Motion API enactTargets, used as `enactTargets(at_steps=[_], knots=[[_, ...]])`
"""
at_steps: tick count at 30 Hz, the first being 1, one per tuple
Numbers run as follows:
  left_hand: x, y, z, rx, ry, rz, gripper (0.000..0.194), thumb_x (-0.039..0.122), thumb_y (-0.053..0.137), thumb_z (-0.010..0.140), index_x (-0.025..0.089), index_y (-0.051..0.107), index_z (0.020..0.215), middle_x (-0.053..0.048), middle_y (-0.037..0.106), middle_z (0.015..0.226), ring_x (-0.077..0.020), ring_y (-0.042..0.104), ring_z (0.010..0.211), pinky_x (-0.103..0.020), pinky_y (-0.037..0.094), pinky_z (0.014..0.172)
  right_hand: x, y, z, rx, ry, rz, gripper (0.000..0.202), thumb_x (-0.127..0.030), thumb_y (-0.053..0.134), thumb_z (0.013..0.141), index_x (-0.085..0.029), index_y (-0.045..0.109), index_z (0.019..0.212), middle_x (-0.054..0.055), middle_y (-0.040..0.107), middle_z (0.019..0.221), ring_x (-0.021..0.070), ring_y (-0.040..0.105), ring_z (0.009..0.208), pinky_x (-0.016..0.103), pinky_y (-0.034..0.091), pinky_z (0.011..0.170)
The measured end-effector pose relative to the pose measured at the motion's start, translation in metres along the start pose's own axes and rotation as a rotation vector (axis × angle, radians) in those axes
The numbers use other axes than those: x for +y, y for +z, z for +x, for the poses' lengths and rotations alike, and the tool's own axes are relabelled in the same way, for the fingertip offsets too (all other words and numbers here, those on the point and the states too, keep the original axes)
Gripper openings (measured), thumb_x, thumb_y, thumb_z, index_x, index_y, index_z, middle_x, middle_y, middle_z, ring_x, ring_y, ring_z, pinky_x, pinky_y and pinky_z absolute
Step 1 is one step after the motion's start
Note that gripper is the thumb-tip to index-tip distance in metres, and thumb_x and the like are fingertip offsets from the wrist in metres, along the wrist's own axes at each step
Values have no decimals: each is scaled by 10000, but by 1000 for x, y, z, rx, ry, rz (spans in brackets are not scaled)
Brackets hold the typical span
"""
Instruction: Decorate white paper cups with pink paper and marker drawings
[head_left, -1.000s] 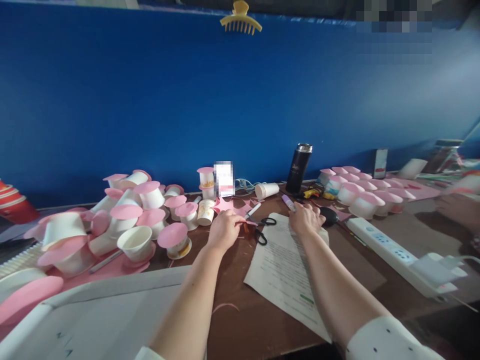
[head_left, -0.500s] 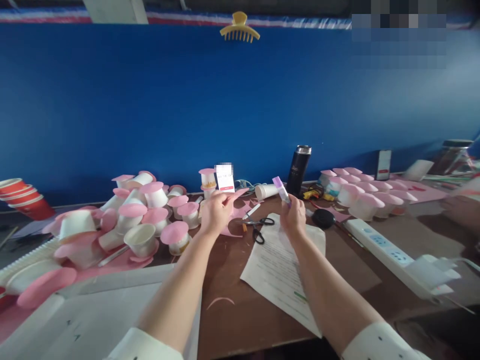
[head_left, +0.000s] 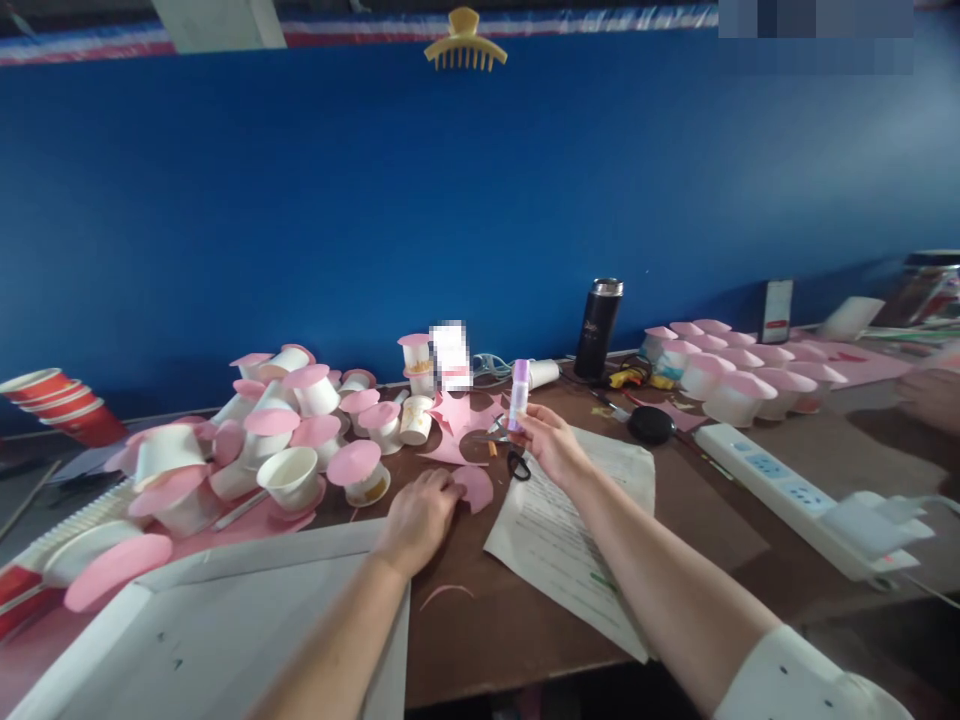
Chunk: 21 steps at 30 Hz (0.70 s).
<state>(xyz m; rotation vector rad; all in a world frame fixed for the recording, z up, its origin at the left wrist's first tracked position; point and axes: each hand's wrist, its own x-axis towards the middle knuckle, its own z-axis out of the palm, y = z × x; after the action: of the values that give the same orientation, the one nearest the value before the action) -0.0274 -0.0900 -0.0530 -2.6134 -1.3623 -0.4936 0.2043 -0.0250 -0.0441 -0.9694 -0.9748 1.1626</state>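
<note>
My left hand (head_left: 424, 515) is low over the brown table, its fingers closed at the left edge of a pink paper disc (head_left: 475, 489) that lies on the tabletop. In my right hand (head_left: 551, 445) a purple and white glue stick (head_left: 518, 393) stands upright between the fingers, to the right of the disc and above it. Just behind the disc lie pink paper scraps (head_left: 452, 425). Black-handled scissors (head_left: 518, 464) are partly hidden by my right hand, beside a printed sheet (head_left: 574, 540).
Many paper cups with pink discs (head_left: 311, 390) crowd the left side. More pink-topped cups (head_left: 739, 390) stand right, near a power strip (head_left: 780, 500). A black bottle (head_left: 599, 330) stands at the back. Another person's hand (head_left: 934, 390) is at the right edge.
My left hand has come down with the pink disc from in front of the phone to the table. My right hand has moved left with the glue stick, now more upright.
</note>
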Motion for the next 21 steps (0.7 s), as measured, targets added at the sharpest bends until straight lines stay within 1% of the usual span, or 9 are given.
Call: enactTargets(at_steps=[2,4,8,10,14,17,19,20,21], knots=[[0,2,-2,-40,33,-34,262,89,554,856,209,753,977,-81,695,976,-247,639,944,-370,536,803,-2,5,-7,-112,61,103,397,-473,848,657,-195,667,875,67,733,872,196,698,805,324,570,731],[-1,1,-1,-9,55,-86,293,50,557,812,204,752,968,-87,692,1020,-256,625,989,-396,530,863,-5,6,-12,-191,103,178,384,-424,881,653,-198,670,881,50,742,861,172,696,799,286,555,728],[-3,-1,2,216,-4,-153,447,-1,499,801,205,717,1132,-97,680,1052,-255,619,1021,-395,535,881,-5,7,-14,-297,149,173,378,-396,877,687,-191,689,943,64,764,923,178,706,828,278,543,742],[-4,-2,7,326,-38,-180,427,7,492,818,191,706,1137,-97,683,1018,-249,633,1001,-384,541,877,-4,8,-15,-344,180,151,386,-396,872,698,-197,698,979,70,768,975,186,717,849,283,544,754],[3,-9,30,430,-104,-308,284,98,511,897,185,704,1086,-85,723,1002,-222,679,957,-357,557,865,-3,11,-18,-438,225,118,416,-393,872,705,-203,698,1032,71,766,1010,190,725,860,289,545,746],[11,-8,47,517,-252,-478,188,198,548,928,190,705,1031,-75,745,990,-179,694,817,-308,572,767,-3,11,-21,-494,210,67,437,-388,866,719,-208,700,1081,63,758,1028,175,709,868,270,531,730],[15,-1,52,628,-341,-551,204,253,515,961,183,694,1028,-90,748,981,-189,701,859,-297,571,742,-3,11,-22,-530,219,23,435,-392,853,736,-209,707,1103,52,754,990,159,692,838,263,522,729],[15,3,52,686,-367,-560,225,287,503,973,175,686,1043,-107,743,1007,-202,700,910,-309,572,769,-2,10,-22,-533,221,6,432,-395,851,736,-208,714,1101,42,750,953,147,678,798,254,513,709],[14,7,51,709,-377,-570,251,326,508,976,170,675,1081,-121,738,1031,-214,697,949,-324,570,797,-2,9,-22,-523,214,-10,426,-398,846,740,-206,721,1099,31,743,912,135,660,755,245,501,684]])
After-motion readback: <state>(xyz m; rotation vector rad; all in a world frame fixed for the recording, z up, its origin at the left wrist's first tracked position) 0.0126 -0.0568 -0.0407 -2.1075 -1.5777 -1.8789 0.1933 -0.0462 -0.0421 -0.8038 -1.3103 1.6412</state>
